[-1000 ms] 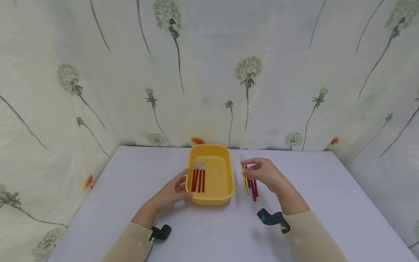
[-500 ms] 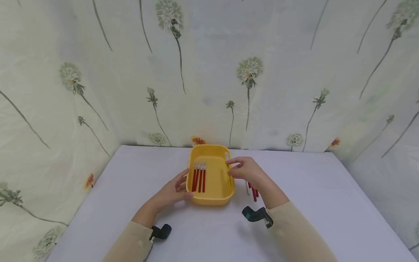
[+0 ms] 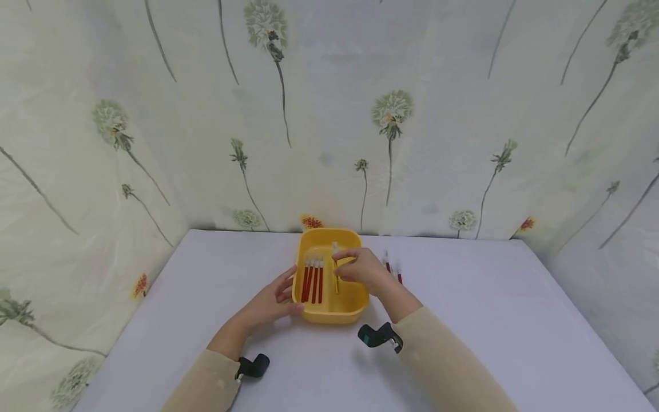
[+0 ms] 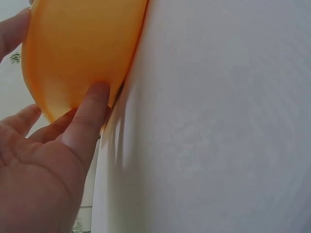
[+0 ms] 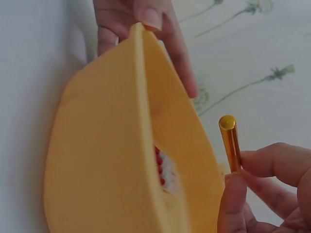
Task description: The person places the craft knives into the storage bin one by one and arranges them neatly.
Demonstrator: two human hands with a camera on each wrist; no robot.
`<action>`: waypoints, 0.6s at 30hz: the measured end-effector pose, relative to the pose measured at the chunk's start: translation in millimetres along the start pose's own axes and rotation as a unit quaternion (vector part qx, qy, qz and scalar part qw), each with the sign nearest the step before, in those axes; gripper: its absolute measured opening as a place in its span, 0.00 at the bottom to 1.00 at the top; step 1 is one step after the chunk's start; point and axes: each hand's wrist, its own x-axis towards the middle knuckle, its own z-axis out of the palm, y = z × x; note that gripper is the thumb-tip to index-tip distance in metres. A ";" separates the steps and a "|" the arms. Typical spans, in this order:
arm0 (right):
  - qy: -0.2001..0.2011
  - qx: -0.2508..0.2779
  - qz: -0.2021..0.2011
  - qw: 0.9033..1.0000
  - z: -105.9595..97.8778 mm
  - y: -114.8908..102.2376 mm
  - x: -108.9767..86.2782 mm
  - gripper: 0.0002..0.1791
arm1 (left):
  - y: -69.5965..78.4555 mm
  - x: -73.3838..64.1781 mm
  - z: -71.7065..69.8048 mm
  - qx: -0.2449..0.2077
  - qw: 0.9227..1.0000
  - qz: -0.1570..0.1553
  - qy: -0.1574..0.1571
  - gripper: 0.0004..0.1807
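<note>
yellow stick [image 3: 337, 280] inward from tray edge [image 3: 368, 300]

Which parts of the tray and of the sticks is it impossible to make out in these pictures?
Head view: middle of the yellow stick, hidden by the right hand.
Head view: lower ends of the red sticks outside, hidden by that arm.
Left wrist view: inside of the tray, hidden by its wall.
Right wrist view: most of the red sticks inside, hidden likewise.
</note>
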 end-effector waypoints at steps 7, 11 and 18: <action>0.002 -0.021 -0.008 1.000 14.1 6.7 10.3 0.19 | -1.8 0.3 0.9 -0.003 1.000 -0.003 0.002 0.52; 0.006 -0.032 -0.014 0.999 21.3 12.1 18.2 0.19 | -1.6 0.7 0.8 -0.004 1.000 -0.003 0.001 0.51; 0.012 -0.029 -0.007 0.999 29.9 15.3 26.3 0.19 | -2.5 2.4 0.5 -0.003 1.000 -0.004 0.003 0.52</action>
